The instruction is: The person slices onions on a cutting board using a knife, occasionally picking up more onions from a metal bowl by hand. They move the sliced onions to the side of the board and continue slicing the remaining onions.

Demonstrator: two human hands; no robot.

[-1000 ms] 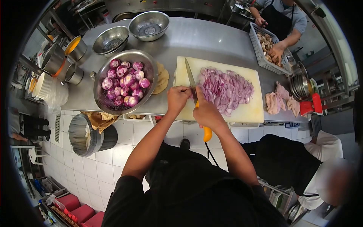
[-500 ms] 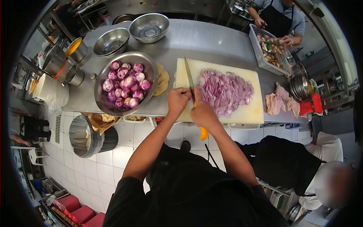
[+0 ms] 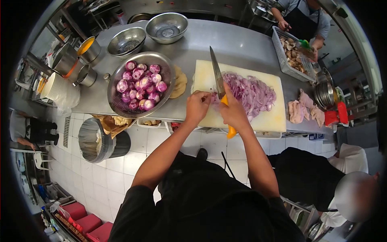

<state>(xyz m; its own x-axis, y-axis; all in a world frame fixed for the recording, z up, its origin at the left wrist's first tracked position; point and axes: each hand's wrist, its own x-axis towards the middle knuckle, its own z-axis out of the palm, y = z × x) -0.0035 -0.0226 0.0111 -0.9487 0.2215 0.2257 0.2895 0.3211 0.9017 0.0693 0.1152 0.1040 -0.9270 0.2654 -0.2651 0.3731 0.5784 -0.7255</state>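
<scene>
- Head view, the hands: the right hand [image 3: 234, 113] is closed tight round the handle of a long steel knife with a yellow handle [image 3: 217, 76]. The blade points to the far side, and its heel is down at the near left part of the white plastic cutting board [image 3: 268, 117].
- The left hand [image 3: 197, 105] lies just left of the blade with its fingers curled down onto the board. What they pin is hidden, so I cannot tell whether it has hold of anything.
- Handling: the knife is probably stiff, sharp and fairly light, and is best taken by the yellow handle, well clear of the edge.
- The heap of sliced purple onion [image 3: 252, 90] lies on the board, right of the blade. It looks soft, light and wet, likely to slip and fall into rings, so it is better scooped up than pinched.
- Containers: a wide perforated steel bowl [image 3: 117, 105], left of the board, holds peeled whole purple onions [image 3: 141, 84].
- Two round steel bowls [image 3: 126, 40] [image 3: 167, 26] stand far left on the steel table [image 3: 238, 40], with nothing plainly in them.
- A white plastic basket [image 3: 281, 54], far right, holds what look like mushrooms, and another person's hand [image 3: 312, 50] is at it.
- Pale raw meat pieces [image 3: 302, 111] lie right of the board.
- A lined round bin [image 3: 94, 141] stands on the floor, near left.
</scene>
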